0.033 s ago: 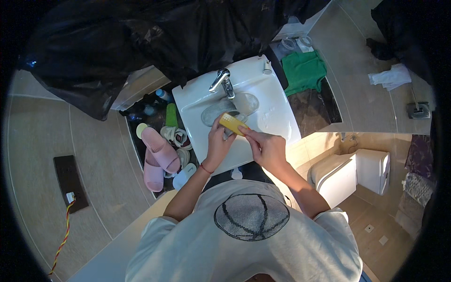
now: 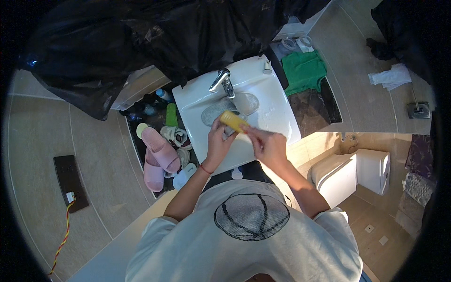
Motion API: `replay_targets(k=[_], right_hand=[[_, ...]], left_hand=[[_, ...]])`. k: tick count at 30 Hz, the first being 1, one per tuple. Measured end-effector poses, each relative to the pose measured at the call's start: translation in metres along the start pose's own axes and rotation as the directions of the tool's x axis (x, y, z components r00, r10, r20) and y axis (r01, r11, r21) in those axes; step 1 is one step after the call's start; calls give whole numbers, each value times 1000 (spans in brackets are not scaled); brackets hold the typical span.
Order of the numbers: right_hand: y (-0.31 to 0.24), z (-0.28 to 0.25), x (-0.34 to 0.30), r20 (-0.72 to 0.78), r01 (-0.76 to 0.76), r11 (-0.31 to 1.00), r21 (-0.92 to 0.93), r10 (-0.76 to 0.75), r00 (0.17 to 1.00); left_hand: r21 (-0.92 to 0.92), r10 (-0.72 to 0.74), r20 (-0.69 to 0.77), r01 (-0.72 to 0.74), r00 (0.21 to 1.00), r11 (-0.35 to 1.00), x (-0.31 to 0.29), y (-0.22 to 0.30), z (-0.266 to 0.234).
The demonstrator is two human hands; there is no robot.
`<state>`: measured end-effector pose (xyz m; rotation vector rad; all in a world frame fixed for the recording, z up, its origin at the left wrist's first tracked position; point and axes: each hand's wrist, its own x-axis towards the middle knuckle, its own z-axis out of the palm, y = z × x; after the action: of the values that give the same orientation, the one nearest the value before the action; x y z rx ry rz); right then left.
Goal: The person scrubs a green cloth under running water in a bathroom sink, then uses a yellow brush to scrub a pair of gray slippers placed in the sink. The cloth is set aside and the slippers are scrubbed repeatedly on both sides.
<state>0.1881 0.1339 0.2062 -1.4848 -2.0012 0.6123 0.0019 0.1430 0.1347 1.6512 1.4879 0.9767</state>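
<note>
Over the white sink [image 2: 277, 113], my right hand [image 2: 270, 146] is closed around the right end of a yellow scrub brush [image 2: 232, 121]. My left hand [image 2: 219, 144] is closed at the near end of a pale grey slipper [image 2: 247, 103], just under the brush; most of that slipper's middle is hidden by the brush and fingers. Another grey slipper [image 2: 212, 113] lies in the basin to the left, with its sole-like oval showing. Beyond both stands the chrome faucet [image 2: 222, 83], close above the slippers.
Left of the sink, pink slippers [image 2: 160, 151], white shoes [image 2: 175, 136], a green brush-like object [image 2: 171, 115] and a blue-capped bottle [image 2: 163, 94] crowd the dark counter. A green cloth [image 2: 304, 70] lies on the right. Black plastic sheeting [image 2: 141, 42] hangs behind. A toilet [image 2: 338, 176] stands at right.
The yellow brush and my right fingers have shifted very slightly and look more blurred. My left hand and the slipper in the basin have stayed in place.
</note>
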Motion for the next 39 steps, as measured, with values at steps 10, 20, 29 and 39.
replay_targets(k=[10,20,29,39], right_hand=[[-12,58,-22,60,-74,979,189,64,996],[44,89,-18,222,-199,978,54,183,958],[40,96,-16,360,-227,973,49,195,912],[55,112,-19,350,-158,987,-42,163,922]], left_hand=[[73,-205,-99,213,974,974,-49,-3,-53],[-19,-358,-64,358,931,934,-88,-38,-53],[80,-266,-117,276,957,958,-97,-68,-55],[-10,-348,-69,348,935,937,-108,-79,-59]])
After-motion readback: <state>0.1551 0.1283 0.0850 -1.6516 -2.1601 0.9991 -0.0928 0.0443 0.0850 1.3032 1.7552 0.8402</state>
